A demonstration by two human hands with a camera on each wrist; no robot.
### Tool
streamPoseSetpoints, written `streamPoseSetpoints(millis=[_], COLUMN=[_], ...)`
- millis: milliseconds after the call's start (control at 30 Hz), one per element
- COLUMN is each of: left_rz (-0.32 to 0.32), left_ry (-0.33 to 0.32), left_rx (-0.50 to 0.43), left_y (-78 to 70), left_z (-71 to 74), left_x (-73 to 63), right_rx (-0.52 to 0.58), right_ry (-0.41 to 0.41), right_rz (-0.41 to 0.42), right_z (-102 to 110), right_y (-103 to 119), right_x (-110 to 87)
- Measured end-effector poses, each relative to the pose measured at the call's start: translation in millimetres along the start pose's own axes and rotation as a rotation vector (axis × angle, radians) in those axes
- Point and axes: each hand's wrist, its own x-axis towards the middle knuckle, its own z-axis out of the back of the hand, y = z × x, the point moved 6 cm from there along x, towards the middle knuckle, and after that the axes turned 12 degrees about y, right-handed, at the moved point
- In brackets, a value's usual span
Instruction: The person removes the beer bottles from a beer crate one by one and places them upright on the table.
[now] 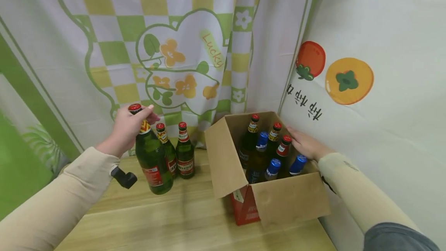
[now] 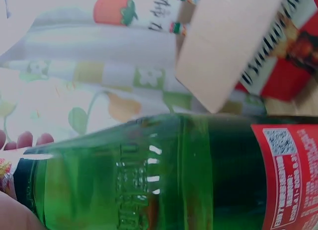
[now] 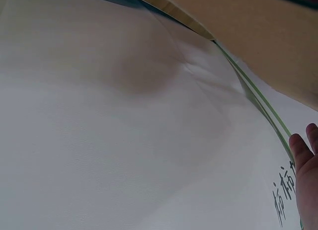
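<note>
A green glass beer bottle (image 1: 153, 158) with a red cap and red label is held by my left hand (image 1: 127, 127), which grips its neck. The bottle leans slightly, in front of two more green bottles (image 1: 185, 154) standing on the table. In the left wrist view the bottle (image 2: 149, 175) fills the lower half, with fingertips showing at its neck. My right hand (image 1: 306, 142) rests along the right side of an open cardboard box (image 1: 226, 154), its fingers extended. Inside the box stand several bottles, some with red caps (image 1: 286, 139), others with blue caps (image 1: 273, 166).
The box's flaps (image 1: 290, 200) fold outward at the front and left, over the wooden table (image 1: 195, 220). A checkered curtain (image 1: 156, 3) hangs behind the bottles. Close on the right is a white wall covering (image 1: 393, 88) with printed fruit.
</note>
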Motion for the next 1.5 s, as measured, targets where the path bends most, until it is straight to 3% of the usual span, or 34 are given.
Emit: streamPoseSetpoints(millis=[267,567,800,967,1300,1500], left_rz=[0.081,0.193,0.22,0.249,0.246,0.211], left_ry=[-0.108,-0.174,-0.212,-0.272,-0.363,-0.382], left_rx=[0.158,0.132,0.196,0.182,0.096,0.122], left_y=[40.8,99.2,127.2,141.6,158.9,164.1], left_z=[34.3,65.6,67.3,66.2,64.5,62.3], left_x=[-2.8,-3.4,-1.3,2.7,8.0,12.9], right_rx=[0.006,-0.011,-0.025,-0.03,-0.056,-0.091], right_ry=[-0.013,0.015,0.042,0.045,0.026,0.018], right_rz=[0.038,0.001,-0.029,-0.05,-0.06,-0.061], right_z=[-0.1,-5.1,-6.7,-5.5,-1.0,0.0], right_y=[0.7,1.4,0.8,-0.8,-2.6,-4.3], right_x=[0.1,3.0,2.6,0.5,0.0,-1.2])
